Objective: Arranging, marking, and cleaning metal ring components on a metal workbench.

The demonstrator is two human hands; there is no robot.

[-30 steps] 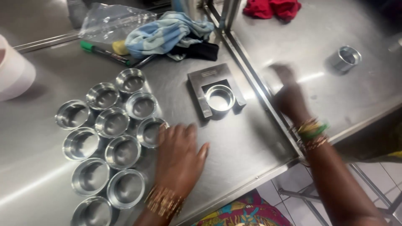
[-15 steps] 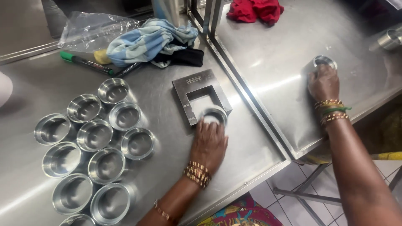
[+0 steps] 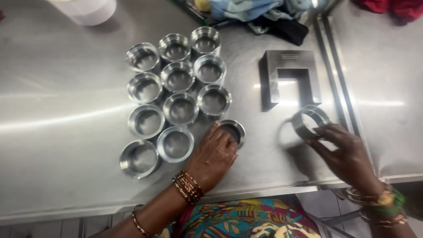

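Note:
My left hand (image 3: 214, 155) rests on a shiny metal ring (image 3: 233, 131) that sits on the steel table at the right end of a cluster of several like rings (image 3: 178, 80). My right hand (image 3: 346, 152) holds another metal ring (image 3: 309, 120) tilted on edge, just below the open side of a grey U-shaped metal block (image 3: 289, 77). The block lies flat on the table, with nothing in its slot. Bangles circle both wrists.
A white round container (image 3: 86, 8) stands at the back left. Blue and black cloths (image 3: 269, 15) and a marker lie at the back. A seam (image 3: 335, 88) divides this table from a second steel table on the right; a red cloth (image 3: 398, 9) lies there.
My left hand carried a ring from the block to the cluster's right end. My right hand brought a ring from the right table over to the block. The view has shifted.

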